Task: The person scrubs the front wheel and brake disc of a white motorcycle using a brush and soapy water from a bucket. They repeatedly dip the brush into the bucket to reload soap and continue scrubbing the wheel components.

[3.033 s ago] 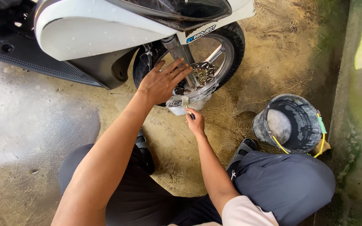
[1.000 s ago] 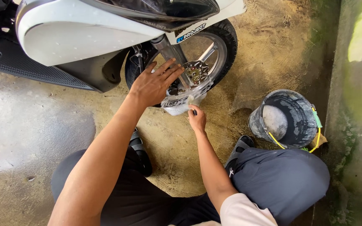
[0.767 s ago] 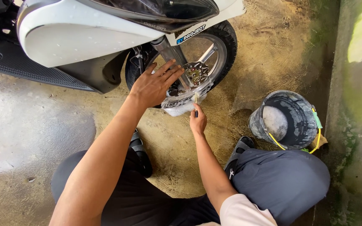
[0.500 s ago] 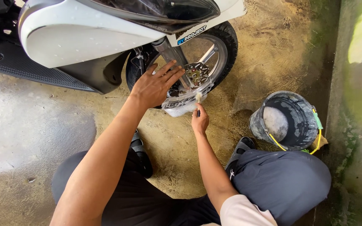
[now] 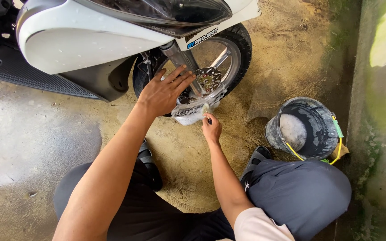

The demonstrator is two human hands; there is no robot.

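Since a second before, the small brush [image 5: 207, 111] had crept up from the foamy tyre bottom toward the silver wheel rim [image 5: 211, 85], so scrubbing had moved along. The right hand [image 5: 211, 129] was closed around the brush handle, bristles touching the soapy rim edge. The left hand [image 5: 164, 91] lay spread flat against the black front tyre [image 5: 242, 42], holding nothing.

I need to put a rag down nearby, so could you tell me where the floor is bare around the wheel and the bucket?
Bare wet concrete lies left of the left knee, below the scooter's footboard. A smaller patch sits between the front wheel and bucket. It's crowded where the left hand and right hand work.
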